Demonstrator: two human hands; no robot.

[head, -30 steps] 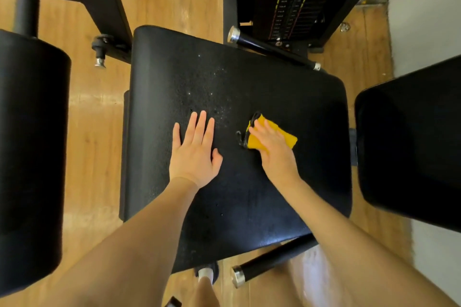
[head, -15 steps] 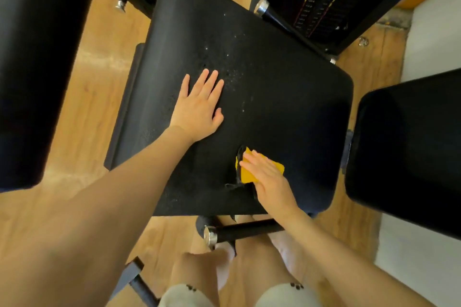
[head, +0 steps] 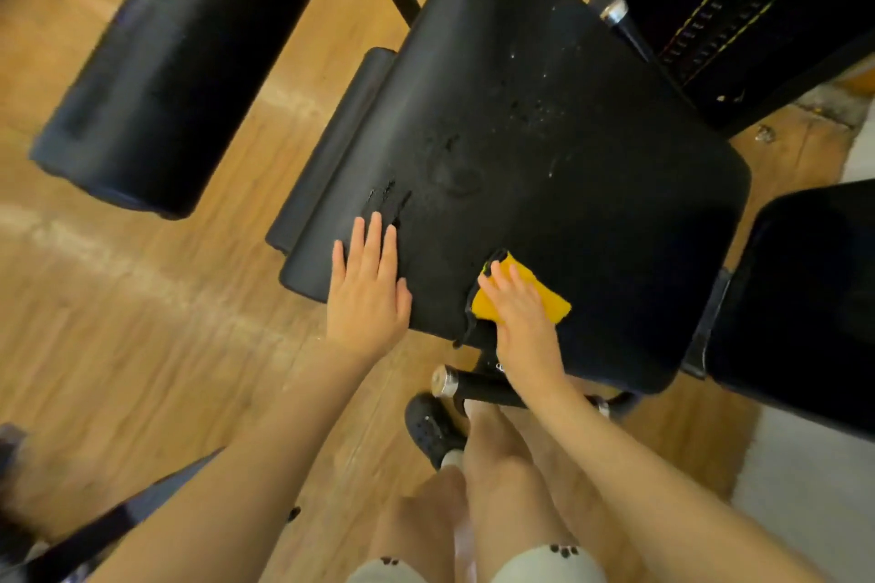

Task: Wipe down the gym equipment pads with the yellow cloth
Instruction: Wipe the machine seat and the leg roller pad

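Note:
A large black seat pad (head: 544, 147) fills the middle of the head view, with white specks and a worn scuff on its surface. My right hand (head: 523, 322) presses a folded yellow cloth (head: 544, 294) flat against the pad's near edge, fingers straight on top of it. My left hand (head: 367, 294) lies flat on the pad's near left corner, fingers straight, holding nothing. A dark edge of the cloth hangs down over the pad's rim.
A black roller pad (head: 180, 57) lies at the upper left and another black pad (head: 814, 298) at the right. The weight stack (head: 738, 5) stands behind. A chrome-capped handle bar (head: 478, 386) juts out under the seat, near my legs and black shoe (head: 433, 428). Wooden floor surrounds everything.
My left hand slid from the pad's middle down to its near left corner. The right hand with the cloth stays near the front edge. The camera has tilted and shifted.

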